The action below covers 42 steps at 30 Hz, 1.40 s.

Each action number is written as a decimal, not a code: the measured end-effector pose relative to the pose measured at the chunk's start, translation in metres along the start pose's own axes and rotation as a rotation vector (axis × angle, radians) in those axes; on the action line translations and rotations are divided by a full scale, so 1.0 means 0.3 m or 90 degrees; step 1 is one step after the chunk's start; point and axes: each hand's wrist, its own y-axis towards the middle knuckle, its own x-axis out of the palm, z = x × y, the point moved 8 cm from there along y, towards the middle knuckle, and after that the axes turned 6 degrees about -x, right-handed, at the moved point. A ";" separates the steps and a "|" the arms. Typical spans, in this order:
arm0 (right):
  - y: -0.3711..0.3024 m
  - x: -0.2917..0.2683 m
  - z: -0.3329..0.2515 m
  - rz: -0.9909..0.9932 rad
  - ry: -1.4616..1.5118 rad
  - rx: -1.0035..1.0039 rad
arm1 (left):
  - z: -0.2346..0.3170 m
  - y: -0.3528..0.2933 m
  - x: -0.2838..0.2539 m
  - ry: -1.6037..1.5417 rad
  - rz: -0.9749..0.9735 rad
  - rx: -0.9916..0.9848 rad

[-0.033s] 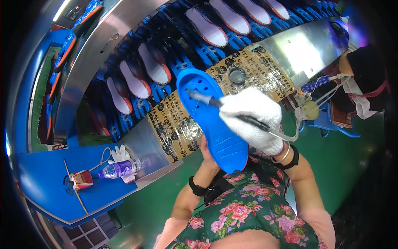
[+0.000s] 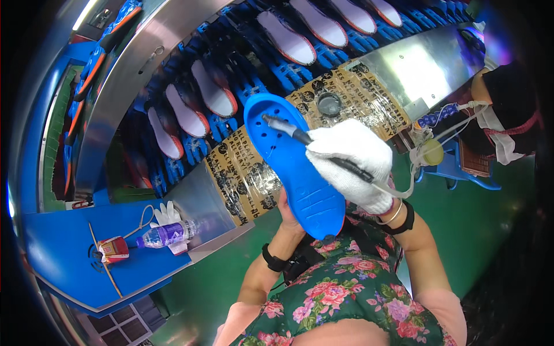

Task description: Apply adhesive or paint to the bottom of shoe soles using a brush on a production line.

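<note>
My right hand [image 2: 352, 161], in a white knit glove, is closed round a black-handled brush [image 2: 301, 136] with a clear tube running from its rear end. The bristle tip rests at or just over the holed, rounded end of a blue shoe sole [image 2: 291, 167]. That sole is held tilted in front of me, its raised rim showing. Bare, my left hand [image 2: 285, 207] grips the sole from its left edge and underneath. Most of the left fingers are hidden behind it.
Behind stands a rack of pale-lined soles [image 2: 212, 89] on blue holders. A tape-covered cardboard strip [image 2: 245, 179] with a round metal cup [image 2: 329, 105] runs along the metal ledge. At left, a blue table [image 2: 69, 254] bears a bottle [image 2: 164, 235], a red carton [image 2: 113, 249] and a white glove [image 2: 167, 214].
The brush tip sits slightly higher up on the sole's holed end. The sole has shifted a little up and left.
</note>
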 end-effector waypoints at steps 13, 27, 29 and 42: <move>-0.081 0.024 0.032 0.015 0.004 0.009 | 0.121 0.075 0.004 0.267 0.250 0.079; -0.148 0.072 -0.016 -0.072 0.078 -0.041 | 0.144 0.212 0.148 0.138 0.063 0.100; -0.143 0.065 0.040 -0.045 0.195 0.052 | 0.125 0.214 0.190 -0.064 -0.002 0.072; -0.178 0.020 0.059 -0.059 0.074 0.015 | 0.163 0.229 0.169 0.040 0.082 0.115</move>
